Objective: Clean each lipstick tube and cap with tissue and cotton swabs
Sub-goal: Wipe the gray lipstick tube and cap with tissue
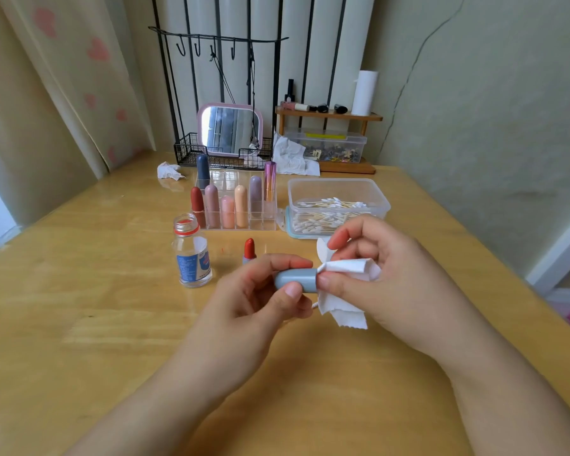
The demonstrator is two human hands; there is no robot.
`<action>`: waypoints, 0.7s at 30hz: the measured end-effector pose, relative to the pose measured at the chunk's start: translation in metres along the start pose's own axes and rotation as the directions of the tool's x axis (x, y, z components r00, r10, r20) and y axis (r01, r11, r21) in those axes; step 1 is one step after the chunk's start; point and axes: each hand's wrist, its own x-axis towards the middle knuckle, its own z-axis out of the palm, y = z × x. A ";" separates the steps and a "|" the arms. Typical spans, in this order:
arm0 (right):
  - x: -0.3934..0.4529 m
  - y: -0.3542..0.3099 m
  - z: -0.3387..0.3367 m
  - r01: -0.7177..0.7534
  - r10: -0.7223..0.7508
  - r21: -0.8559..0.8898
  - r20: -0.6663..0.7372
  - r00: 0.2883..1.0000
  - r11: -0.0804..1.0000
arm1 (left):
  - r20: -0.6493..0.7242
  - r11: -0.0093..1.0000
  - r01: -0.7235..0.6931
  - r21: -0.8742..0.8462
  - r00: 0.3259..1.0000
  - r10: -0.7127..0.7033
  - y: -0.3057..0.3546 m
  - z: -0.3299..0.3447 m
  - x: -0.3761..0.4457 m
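My left hand point(260, 291) grips a grey-blue lipstick cap point(295, 278) sideways above the table. My right hand point(375, 268) pinches a folded white tissue point(346, 291) against the cap's open end. The uncapped lipstick point(249, 250), red bullet up, stands on the table just behind my left hand. A clear organiser point(237, 205) behind it holds several capped lipsticks in red, pink, peach, mauve and blue. A clear box of cotton swabs point(336, 205) sits to the right of the organiser, on its lid.
A small open glass bottle point(191, 255) with a blue label stands left of my hands. Crumpled tissues point(168, 170) lie at the back, by a pink mirror point(230, 129) in a wire rack. A wooden shelf point(329, 115) with a paper roll and cosmetics stands at back right.
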 end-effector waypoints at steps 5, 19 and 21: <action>0.001 0.004 0.002 -0.127 0.117 0.110 0.095 0.989 0.986 | 0.010 0.999 -0.042 0.027 0.999 0.042 0.003 -0.002 -0.001; 0.002 0.006 0.007 -0.018 0.012 0.058 0.103 0.995 0.998 | -0.005 0.992 0.124 0.020 0.992 -0.124 0.004 -0.005 0.004; 0.003 0.007 0.005 -0.048 0.038 0.096 0.105 0.994 0.994 | 0.033 0.997 0.054 0.061 0.998 -0.056 0.003 -0.008 0.003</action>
